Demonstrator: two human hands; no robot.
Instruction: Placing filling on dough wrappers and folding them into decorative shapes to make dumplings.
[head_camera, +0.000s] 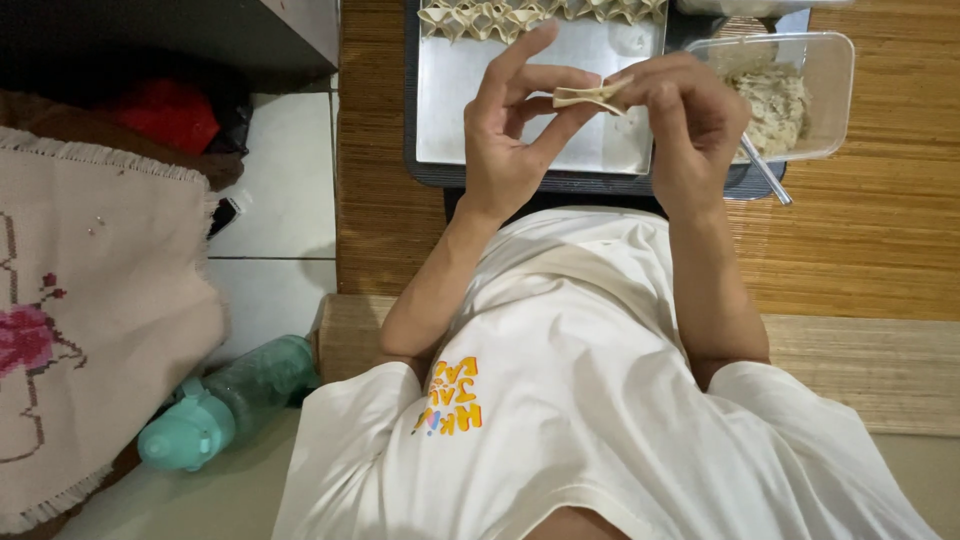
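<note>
Above the metal tray, one dumpling wrapper — left hand, right hand, each grip pinching it

Single head-worn view, looking steeply down, close over the person's chest, metal tray ahead

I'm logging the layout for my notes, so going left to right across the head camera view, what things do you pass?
Embroidered cloth → teal water bottle → left hand → folded dumpling wrapper pinched between both hands → right hand → clear container of filling.
</note>
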